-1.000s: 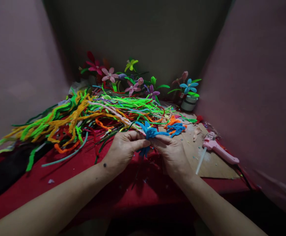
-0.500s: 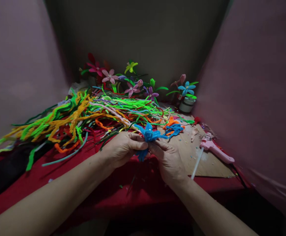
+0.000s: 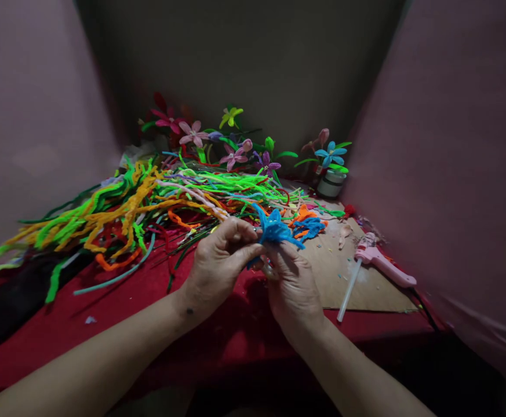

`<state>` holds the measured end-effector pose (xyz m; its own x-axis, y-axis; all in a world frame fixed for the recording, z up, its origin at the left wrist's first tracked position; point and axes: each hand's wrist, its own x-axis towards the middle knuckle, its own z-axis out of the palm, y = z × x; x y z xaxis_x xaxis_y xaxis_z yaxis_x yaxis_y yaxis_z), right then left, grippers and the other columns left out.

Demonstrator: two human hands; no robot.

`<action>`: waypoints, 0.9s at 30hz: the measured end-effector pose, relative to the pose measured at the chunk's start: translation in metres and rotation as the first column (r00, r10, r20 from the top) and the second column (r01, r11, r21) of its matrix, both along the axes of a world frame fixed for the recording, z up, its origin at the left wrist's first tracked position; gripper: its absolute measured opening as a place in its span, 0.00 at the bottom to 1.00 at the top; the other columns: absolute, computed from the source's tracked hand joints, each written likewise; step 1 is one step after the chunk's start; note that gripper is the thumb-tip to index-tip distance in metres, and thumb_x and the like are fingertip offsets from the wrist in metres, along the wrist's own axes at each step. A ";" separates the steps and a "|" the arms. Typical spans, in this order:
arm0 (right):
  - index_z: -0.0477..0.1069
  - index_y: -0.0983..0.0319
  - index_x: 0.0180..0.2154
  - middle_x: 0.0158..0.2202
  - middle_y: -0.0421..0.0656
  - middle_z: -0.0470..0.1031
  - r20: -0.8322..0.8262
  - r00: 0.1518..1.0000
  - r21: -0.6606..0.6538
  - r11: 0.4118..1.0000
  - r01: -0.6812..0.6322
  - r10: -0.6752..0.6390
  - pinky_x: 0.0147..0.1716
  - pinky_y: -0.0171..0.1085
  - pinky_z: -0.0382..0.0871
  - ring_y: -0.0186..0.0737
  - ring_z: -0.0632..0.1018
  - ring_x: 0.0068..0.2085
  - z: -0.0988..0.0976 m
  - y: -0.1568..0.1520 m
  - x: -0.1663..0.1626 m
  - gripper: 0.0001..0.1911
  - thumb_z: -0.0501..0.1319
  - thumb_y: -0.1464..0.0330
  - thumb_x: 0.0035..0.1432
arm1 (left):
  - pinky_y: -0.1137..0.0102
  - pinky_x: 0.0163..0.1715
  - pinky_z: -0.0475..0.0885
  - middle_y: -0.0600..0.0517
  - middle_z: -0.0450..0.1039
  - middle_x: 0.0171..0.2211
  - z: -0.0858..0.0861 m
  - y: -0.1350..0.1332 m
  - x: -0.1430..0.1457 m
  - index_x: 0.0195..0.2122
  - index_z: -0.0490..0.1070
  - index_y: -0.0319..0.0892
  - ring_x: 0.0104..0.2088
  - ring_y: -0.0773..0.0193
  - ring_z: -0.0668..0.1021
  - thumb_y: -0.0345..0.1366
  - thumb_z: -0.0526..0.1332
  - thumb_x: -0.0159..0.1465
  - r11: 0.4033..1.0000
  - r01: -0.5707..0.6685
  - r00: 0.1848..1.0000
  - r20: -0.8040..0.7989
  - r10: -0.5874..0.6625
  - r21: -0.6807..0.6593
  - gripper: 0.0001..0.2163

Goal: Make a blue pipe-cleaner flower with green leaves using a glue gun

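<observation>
Between my two hands is a blue pipe-cleaner flower (image 3: 274, 227), its petals spread upward and a pale centre showing. My left hand (image 3: 224, 255) is closed at the flower's left side, thumb and index finger pinching by its base. From the right, my right hand (image 3: 294, 281) grips the underside of the flower with bent fingers. The flower's stem end is mostly hidden by my fingers. Just behind it, a bunch of blue pipe-cleaner pieces (image 3: 308, 228) and orange pipe-cleaner pieces (image 3: 302, 212) lie on a cardboard sheet (image 3: 366, 289).
A heap of coloured pipe cleaners (image 3: 135, 197) covers the left and middle of the red cloth (image 3: 117, 330). At right lies a pink glue gun (image 3: 383, 263) with a clear glue stick. Finished flowers (image 3: 193, 134) stand at the back, beside a small jar (image 3: 331, 184).
The blue flower has tilted and moved slightly right. My left hand has turned, its thumb and fingers now spread around the flower's base, while my right hand keeps its grip.
</observation>
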<state>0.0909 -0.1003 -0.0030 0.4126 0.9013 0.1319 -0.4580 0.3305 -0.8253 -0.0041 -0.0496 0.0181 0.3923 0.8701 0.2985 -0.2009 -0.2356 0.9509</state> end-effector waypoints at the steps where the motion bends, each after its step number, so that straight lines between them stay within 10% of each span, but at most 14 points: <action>1: 0.76 0.58 0.31 0.32 0.40 0.75 -0.023 1.000 -0.001 1.000 0.010 -0.010 0.29 0.35 0.67 0.38 0.73 0.34 0.000 0.001 -0.001 0.05 0.64 0.67 0.48 | 0.76 0.28 0.70 0.57 0.71 0.25 -0.001 -0.002 0.000 0.28 0.70 0.43 0.26 0.70 0.74 0.29 0.65 0.52 0.995 -0.037 0.999 -0.030 0.040 0.097 0.05; 4: 0.76 0.59 0.31 0.32 0.40 0.76 -0.103 0.994 -0.018 0.999 0.044 -0.046 0.28 0.34 0.66 0.36 0.73 0.32 0.000 0.003 -0.004 0.06 0.65 0.67 0.47 | 0.76 0.32 0.71 0.54 0.75 0.30 -0.009 0.000 -0.003 0.35 0.73 0.43 0.30 0.68 0.75 0.28 0.62 0.56 0.896 -0.063 0.984 -0.124 0.130 0.440 0.06; 9: 0.77 0.60 0.30 0.31 0.38 0.76 -0.197 0.976 -0.016 0.996 0.088 -0.089 0.30 0.33 0.65 0.34 0.73 0.33 -0.001 0.005 -0.003 0.06 0.66 0.69 0.45 | 0.71 0.39 0.73 0.46 0.76 0.35 -0.021 0.008 -0.004 0.42 0.69 0.37 0.38 0.63 0.77 0.25 0.57 0.59 0.430 -0.017 0.938 -0.134 0.319 0.903 0.10; 11: 0.78 0.60 0.30 0.32 0.39 0.77 -0.203 0.975 -0.016 0.996 0.089 -0.090 0.30 0.32 0.65 0.35 0.73 0.35 0.000 0.005 -0.003 0.07 0.66 0.69 0.44 | 0.69 0.40 0.73 0.42 0.75 0.38 -0.021 0.007 -0.004 0.43 0.67 0.34 0.41 0.60 0.77 0.25 0.57 0.59 0.339 0.031 0.905 -0.170 0.389 0.940 0.11; 21: 0.78 0.59 0.33 0.29 0.37 0.75 -0.104 0.987 -0.039 0.992 0.117 -0.120 0.30 0.33 0.62 0.32 0.70 0.30 -0.006 0.006 -0.006 0.08 0.66 0.69 0.46 | 0.71 0.32 0.73 0.44 0.76 0.33 -0.025 0.010 -0.003 0.40 0.67 0.34 0.34 0.62 0.78 0.26 0.56 0.61 0.224 0.049 0.842 -0.161 0.515 0.973 0.07; 27: 0.74 0.62 0.21 0.22 0.35 0.68 -0.053 0.990 0.012 0.991 0.134 -0.133 0.30 0.33 0.61 0.30 0.65 0.26 -0.006 0.001 -0.009 0.07 0.65 0.68 0.48 | 0.77 0.31 0.71 0.49 0.75 0.28 -0.014 0.007 -0.007 0.35 0.69 0.35 0.29 0.69 0.77 0.26 0.58 0.58 0.367 -0.023 0.895 -0.145 0.421 0.930 0.04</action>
